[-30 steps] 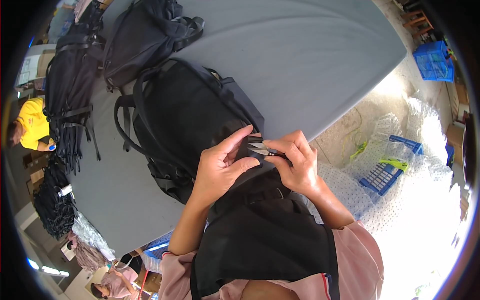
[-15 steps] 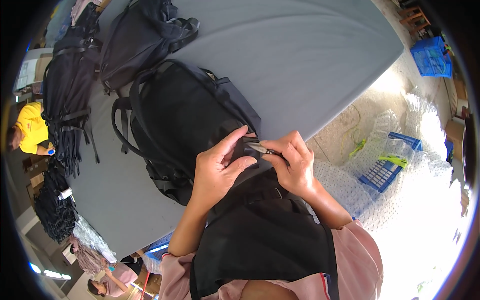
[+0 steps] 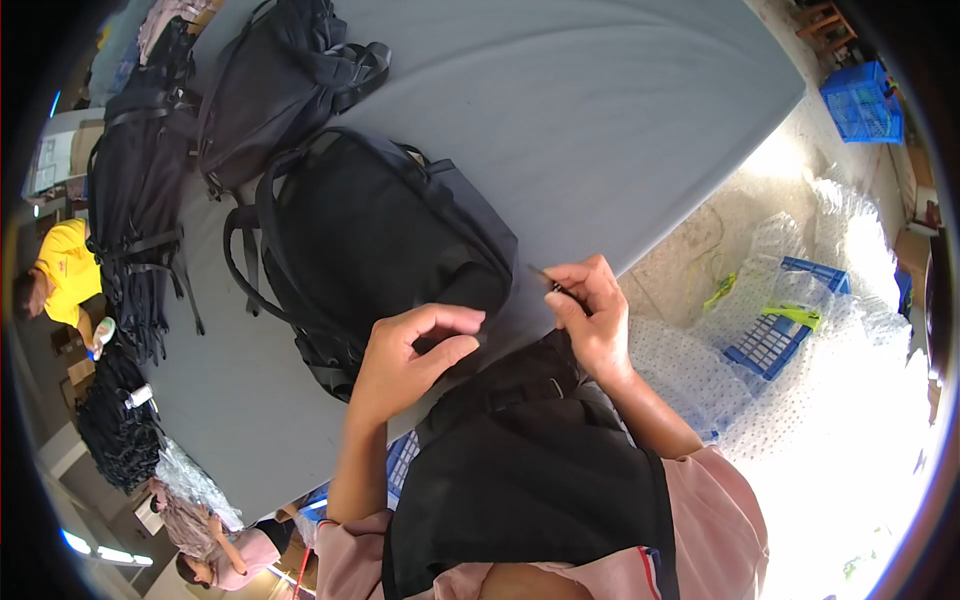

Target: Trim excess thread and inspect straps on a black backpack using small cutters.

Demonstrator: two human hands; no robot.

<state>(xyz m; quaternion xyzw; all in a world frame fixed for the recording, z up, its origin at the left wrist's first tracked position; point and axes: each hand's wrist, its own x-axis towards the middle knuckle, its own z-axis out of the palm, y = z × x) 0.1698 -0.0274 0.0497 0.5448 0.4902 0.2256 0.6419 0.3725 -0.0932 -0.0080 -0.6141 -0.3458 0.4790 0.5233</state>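
A black backpack (image 3: 370,230) lies on the grey-covered table right in front of me, its handle and straps toward the left. My left hand (image 3: 408,358) is at the backpack's near edge, thumb and forefinger curved but apart, with nothing visible between them. Over the table's edge, just right of the backpack, my right hand (image 3: 595,318) is closed round small thread snips (image 3: 553,283). The blades point up and left, clear of the fabric. Most of the snips is hidden in my fingers.
More black backpacks (image 3: 270,95) lie at the far left of the table (image 3: 600,110). Bubble wrap (image 3: 680,380) and a blue basket (image 3: 770,345) are on the right, with a blue crate (image 3: 862,105) farther back. Two other people are at the left, one in a yellow shirt (image 3: 68,262).
My right hand has drawn the snips away from the backpack's near corner. My left hand has let go of the fabric there and moved left and down.
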